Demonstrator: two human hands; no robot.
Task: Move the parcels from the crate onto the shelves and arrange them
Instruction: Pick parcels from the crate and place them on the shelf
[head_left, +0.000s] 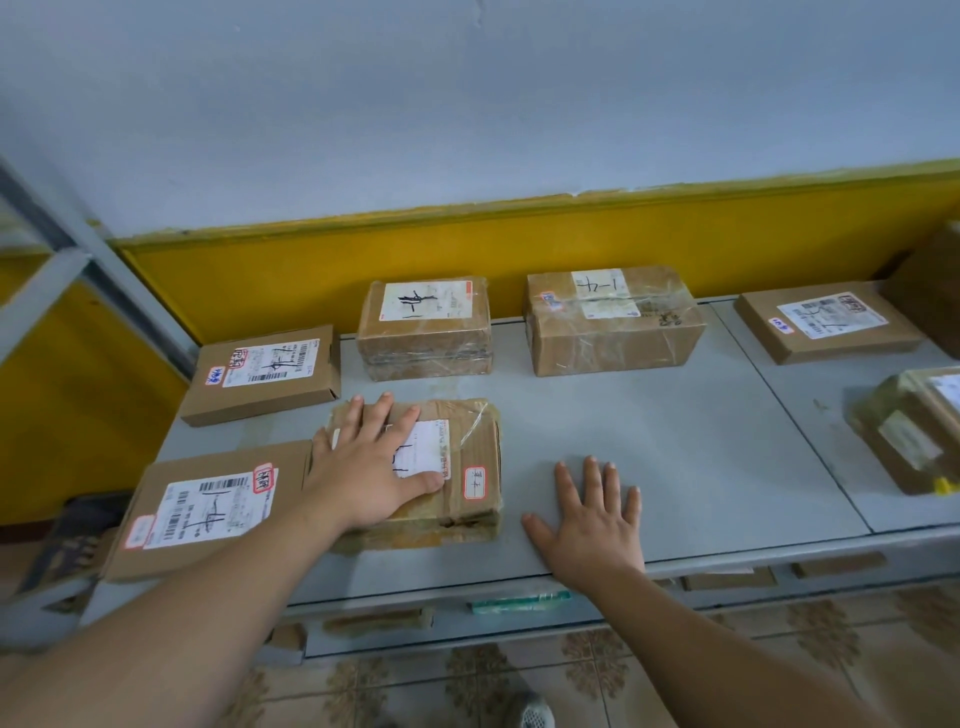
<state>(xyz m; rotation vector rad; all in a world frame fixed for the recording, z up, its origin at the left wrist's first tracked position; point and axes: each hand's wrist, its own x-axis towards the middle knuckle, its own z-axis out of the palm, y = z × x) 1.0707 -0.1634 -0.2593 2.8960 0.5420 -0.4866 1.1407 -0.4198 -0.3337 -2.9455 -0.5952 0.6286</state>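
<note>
L hand flat on taped parcel, front-left of top shelf.
Its fingers are straight & spread, covering pt of the label; R hand flat on bare shelf just beside, fingers splayed, holding nothing. 7 parcels counted on top, R-edge parcel cut off by frame. Lower-shelf items mostly hidden under the top.

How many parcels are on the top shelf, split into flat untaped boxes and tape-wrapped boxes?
Flat boxes: 3
Taped boxes: 4
Total: 7
A brown shape at the right edge is too cut off to count.
</note>
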